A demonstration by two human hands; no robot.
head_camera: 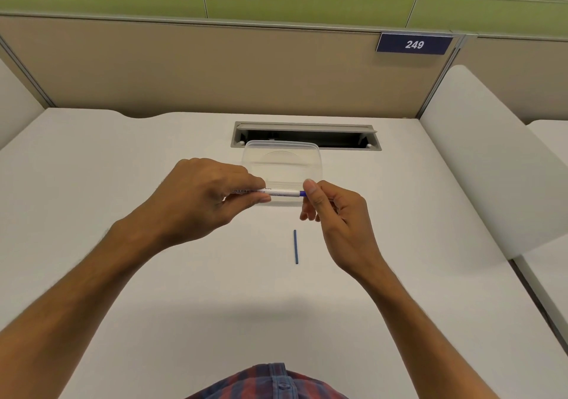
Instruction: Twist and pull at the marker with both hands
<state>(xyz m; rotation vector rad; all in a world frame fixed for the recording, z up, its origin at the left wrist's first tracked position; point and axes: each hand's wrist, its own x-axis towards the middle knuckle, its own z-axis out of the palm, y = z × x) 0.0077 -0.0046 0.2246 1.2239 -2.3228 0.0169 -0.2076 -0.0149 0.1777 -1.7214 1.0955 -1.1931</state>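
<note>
Left hand (199, 195): fingers curled round the left half of a pen (284, 193), thumb and forefinger pinching the white barrel; back of the hand faces the camera.
Right hand (335, 211): thumb and forefinger closed on the blue right end of the pen; remaining fingers loosely curled below, holding nothing else that shows.
Pen: white barrel with small print, blue tip at the right; held level, roughly crosswise to the view, lifted above the tabletop (123, 183) between the two hands. Left end hidden inside the left hand.
Blue stick (295, 246): thin, dark blue, straight; lies flat on the tabletop pointing away from the person, below and nearer the body than the pen, just left of the right wrist. Touched by neither hand. Whether it is a refill or a cap piece cannot be told.
Clear box (282, 160): see-through plastic, rounded corners, round mark in the middle; sits on the tabletop directly behind the pen, its near edge partly covered by both hands.
Cable slot (307, 136): grey-framed opening in the tabletop behind the clear box, flap raised, dark inside.
Partition (184, 69): beige panel at the back of the tabletop, green wall above.
Number plate (414, 44): dark blue, reads 249, upper right of the partition.
Shirt (270, 383): checked red and blue, bottom edge of the view.
</note>
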